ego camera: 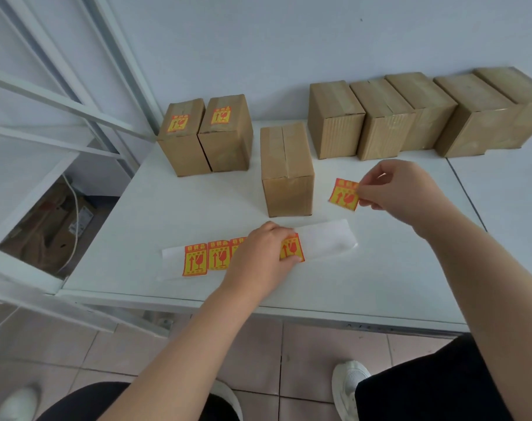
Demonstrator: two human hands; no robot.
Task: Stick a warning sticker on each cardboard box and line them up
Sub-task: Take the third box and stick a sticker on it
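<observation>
My right hand (pixel 393 189) pinches a peeled yellow-and-red warning sticker (pixel 344 195) in the air, just right of a plain cardboard box (pixel 286 168) standing alone mid-table. My left hand (pixel 263 253) presses on the white backing strip (pixel 319 240), which carries several more stickers (pixel 208 258). Two stickered boxes (pixel 204 136) stand side by side at the back left. A row of several plain boxes (pixel 410 113) lines the wall at the back right.
The white table (pixel 137 238) ends at a front edge near my legs. A white metal frame (pixel 55 117) stands to the left, with cardboard and a cable on the floor below it. A table seam (pixel 465 189) runs at the right.
</observation>
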